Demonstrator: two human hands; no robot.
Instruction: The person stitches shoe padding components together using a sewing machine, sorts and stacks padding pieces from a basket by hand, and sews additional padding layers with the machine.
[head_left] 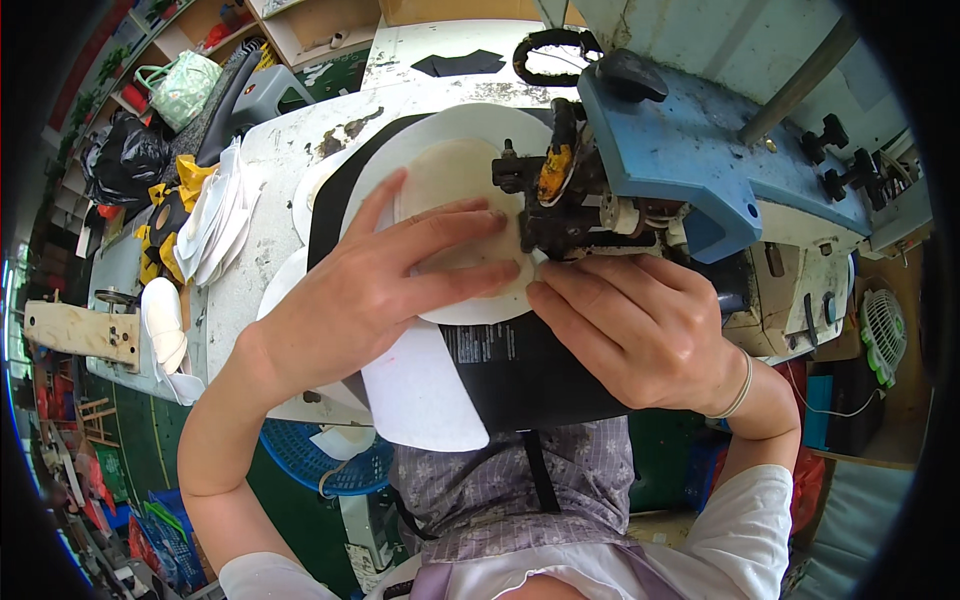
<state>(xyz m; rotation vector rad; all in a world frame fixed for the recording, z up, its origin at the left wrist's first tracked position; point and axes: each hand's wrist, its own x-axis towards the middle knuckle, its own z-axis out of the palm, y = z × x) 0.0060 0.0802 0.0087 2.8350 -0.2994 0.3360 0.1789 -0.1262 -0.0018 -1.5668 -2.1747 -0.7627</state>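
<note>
A round white fabric-like piece [470, 118] with a cream inner disc [450, 170] lies over a black sheet [545, 385] on the machine's bed. My left hand [375, 285] rests on the round piece, fingers spread flat. Close to the dark needle mechanism [570, 205] of a blue sewing machine [670, 140], my right hand [640, 305] has its fingers pressed together at the disc's right rim. A small white tip shows at those fingertips; the rest of what they pinch is hidden. Below my left hand, a white curved piece [425, 395] hangs over the near edge.
White cut pieces [222, 215] are stacked at the left on the worn white table [270, 150]. A black scrap [458, 63] lies at the back. Under the table's near edge sits a blue basket [335, 465]. A small green-and-white fan [882, 338] stands at the right.
</note>
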